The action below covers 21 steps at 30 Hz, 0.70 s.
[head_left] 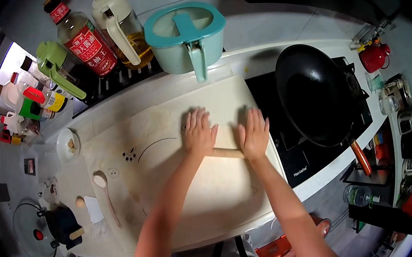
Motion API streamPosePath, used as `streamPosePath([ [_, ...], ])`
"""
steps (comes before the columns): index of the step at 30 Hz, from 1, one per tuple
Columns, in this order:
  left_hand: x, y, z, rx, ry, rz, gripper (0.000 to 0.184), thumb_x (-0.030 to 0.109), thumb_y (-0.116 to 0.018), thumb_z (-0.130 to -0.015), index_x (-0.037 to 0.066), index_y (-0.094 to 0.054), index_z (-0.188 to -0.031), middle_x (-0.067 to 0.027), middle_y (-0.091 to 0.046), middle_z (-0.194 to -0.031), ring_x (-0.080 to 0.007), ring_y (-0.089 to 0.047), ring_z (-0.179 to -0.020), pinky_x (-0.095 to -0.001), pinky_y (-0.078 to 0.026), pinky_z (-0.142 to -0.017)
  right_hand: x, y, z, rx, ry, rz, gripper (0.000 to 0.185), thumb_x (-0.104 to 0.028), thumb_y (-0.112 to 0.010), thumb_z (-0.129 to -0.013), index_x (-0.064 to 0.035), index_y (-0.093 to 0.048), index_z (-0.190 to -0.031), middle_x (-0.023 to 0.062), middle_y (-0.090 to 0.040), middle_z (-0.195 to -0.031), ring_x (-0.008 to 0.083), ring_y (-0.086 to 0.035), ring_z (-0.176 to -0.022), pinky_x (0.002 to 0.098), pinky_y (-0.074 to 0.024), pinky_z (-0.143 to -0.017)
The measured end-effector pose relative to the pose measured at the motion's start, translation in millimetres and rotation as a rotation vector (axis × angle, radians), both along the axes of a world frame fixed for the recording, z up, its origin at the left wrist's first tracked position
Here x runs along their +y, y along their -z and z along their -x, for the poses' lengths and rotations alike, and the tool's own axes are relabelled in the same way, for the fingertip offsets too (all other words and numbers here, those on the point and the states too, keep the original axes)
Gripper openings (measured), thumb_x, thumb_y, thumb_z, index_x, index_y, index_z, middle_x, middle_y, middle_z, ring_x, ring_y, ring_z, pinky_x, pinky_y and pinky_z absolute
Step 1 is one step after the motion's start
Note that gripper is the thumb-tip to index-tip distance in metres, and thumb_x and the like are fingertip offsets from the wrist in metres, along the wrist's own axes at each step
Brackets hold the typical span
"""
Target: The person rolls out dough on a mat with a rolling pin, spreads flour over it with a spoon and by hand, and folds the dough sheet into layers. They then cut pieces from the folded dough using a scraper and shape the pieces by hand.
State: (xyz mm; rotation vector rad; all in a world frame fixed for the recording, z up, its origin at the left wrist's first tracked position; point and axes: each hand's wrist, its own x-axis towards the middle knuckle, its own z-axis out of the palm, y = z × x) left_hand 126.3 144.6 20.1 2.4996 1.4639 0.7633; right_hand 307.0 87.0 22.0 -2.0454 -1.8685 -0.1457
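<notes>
In the head view, we see both palms over a wooden rolling pin [226, 153], whose middle shows between them while its ends are hidden. It lies on the right half of a pale mat [208, 198]. Our left hand [198, 132] is flat, fingers straight and nearly together, thumb held apart. Our right hand [254, 136] is flat too, fingers straight and slightly parted, thumb out toward the left hand.

On the right we have little width: the mat's edge runs near the right hand, and the black cooktop [292, 159] sits just beyond, with a wok [310, 97] on it. To the left, the mat stretches broadly to a spoon [107, 201] near its left edge, with a white bowl [63, 143] beyond. Toward us, more mat reaches down to its near edge. Behind it, a teal-lidded container [187, 55] stands past the far edge.
</notes>
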Motion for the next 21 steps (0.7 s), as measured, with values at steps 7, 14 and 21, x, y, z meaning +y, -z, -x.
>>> streamPosePath([
  [7,-112.0,-15.1,44.0,0.164,0.033,0.087,0.061,0.029,-0.059,-0.081,-0.004,-0.048,-0.131,-0.0192,-0.042,-0.141,-0.0395,-0.034,-0.133,-0.0536,-0.025,-0.109,-119.5,1.2,42.2,-0.011,-0.1,0.164,0.07,-0.042,-0.056,-0.088,0.002,-0.037,-0.14,0.021,-0.039,-0.145,0.0401,-0.038,-0.131,0.0573,-0.0274,-0.107],
  [14,-175.9,-19.1,63.4,0.131,-0.002,0.143,0.046,0.028,-0.057,-0.087,0.003,-0.056,-0.125,-0.0132,-0.046,-0.139,-0.0357,-0.037,-0.132,-0.0518,-0.027,-0.109,-172.2,-12.9,42.4,0.163,-0.343,0.066,0.051,-0.014,-0.064,-0.082,-0.0027,-0.049,-0.13,0.0149,-0.055,-0.128,0.0321,-0.053,-0.112,0.0455,-0.0413,-0.093],
  [21,-153.6,-25.5,96.8,0.16,0.017,0.251,0.037,0.027,-0.05,-0.095,0.006,-0.058,-0.124,-0.0112,-0.047,-0.141,-0.0285,-0.04,-0.133,-0.0455,-0.028,-0.11,-154.8,-24.3,61.1,0.208,-0.579,-0.068,0.032,-0.01,-0.069,-0.076,-0.004,-0.064,-0.107,0.0087,-0.06,-0.099,0.0268,-0.057,-0.085,0.0394,-0.047,-0.075],
])
